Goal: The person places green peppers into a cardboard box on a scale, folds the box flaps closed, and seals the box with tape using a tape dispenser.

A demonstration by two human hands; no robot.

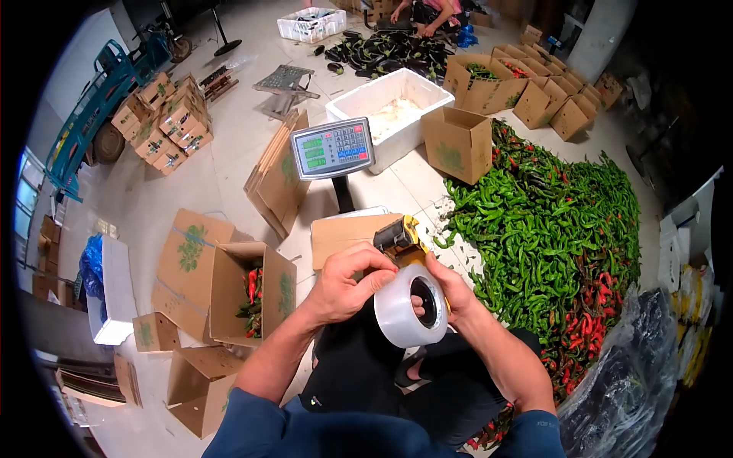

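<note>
In front of my lap, my right hand (452,294) grips a yellow and black tape dispenser (412,240) fitted with a wide roll of clear packing tape (402,320). A fingertip of that hand shows through the roll's dark core. My left hand (343,284) is closed in a pinch at the roll's upper left edge, thumb against index finger. The thin film between those fingertips is too clear to make out well. Just beyond the hands lies a flat cardboard piece (343,237) on the scale, below its lit display (332,149).
Green and red peppers (534,229) are heaped at the right, beside plastic wrapping (626,374). An open carton (279,294) with peppers stands at left. Ahead are a white foam box (382,153), a carton (458,145), eggplants (389,52) and another person (435,15).
</note>
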